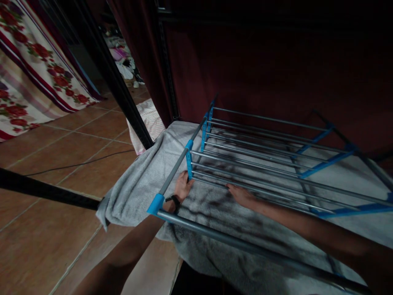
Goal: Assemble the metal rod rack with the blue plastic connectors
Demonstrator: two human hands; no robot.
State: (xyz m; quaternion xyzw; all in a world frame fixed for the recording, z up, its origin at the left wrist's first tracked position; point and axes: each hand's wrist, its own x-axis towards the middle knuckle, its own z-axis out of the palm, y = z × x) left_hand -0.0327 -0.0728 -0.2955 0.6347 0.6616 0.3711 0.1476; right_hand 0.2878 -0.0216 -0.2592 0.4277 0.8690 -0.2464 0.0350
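Note:
A shoe rack of grey metal tubes and blue plastic brackets lies on a grey blanket. My left hand, with a dark band on its wrist, reaches under the side pole. Its fingers close round the lower end of a blue bracket, where tubes meet it. Farther right, my right hand grips a thin metal tube of the same tier, its fingertips partly hidden. In front of both hands runs a thicker front pole, ending in a blue corner joint.
Black metal posts and a low black bar frame the left side. A dark red curtain hangs behind. A thin cable crosses the tiled floor. Floral fabric hangs at far left; a striped cloth lies beyond the blanket.

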